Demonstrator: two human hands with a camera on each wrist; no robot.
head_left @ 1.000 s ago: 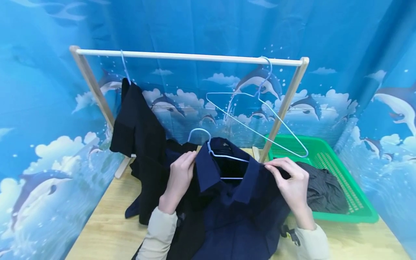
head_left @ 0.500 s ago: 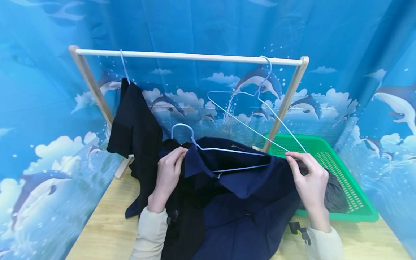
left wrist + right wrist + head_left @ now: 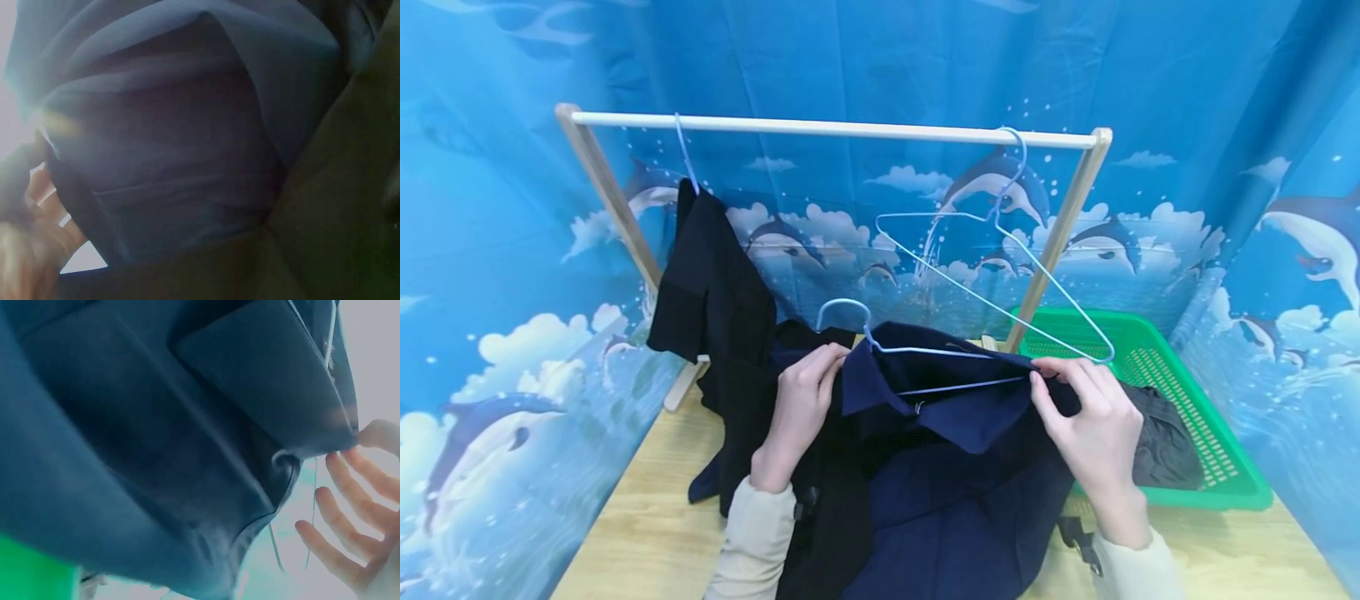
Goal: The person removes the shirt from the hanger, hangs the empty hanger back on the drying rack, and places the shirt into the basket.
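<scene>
A navy collared shirt [image 3: 955, 525] is held up over the table, with a light-blue wire hanger [image 3: 844, 305] inside its neck. The hanger's hook sticks out above the collar on the left. My left hand [image 3: 801, 408] pinches the shirt's shoulder beside the collar, close to the hook. On the other side, my right hand [image 3: 1093, 417] pinches the collar edge between thumb and forefinger. In the right wrist view the other fingers of the right hand [image 3: 356, 519] are spread out. Dark cloth [image 3: 169, 150] fills most of the left wrist view.
Behind the shirt stands a wooden rack [image 3: 850, 127]. A black garment [image 3: 722, 275] hangs at its left, and a bare wire hanger [image 3: 1000, 218] at its right. A green basket [image 3: 1240, 483] on the right holds a dark grey garment [image 3: 1168, 446]. All stand on a wooden table [image 3: 632, 517].
My right hand first moved right along the shoulder, then back left to the collar edge. My left hand shifted left and partly back. The collar is now pulled wide and slanted.
</scene>
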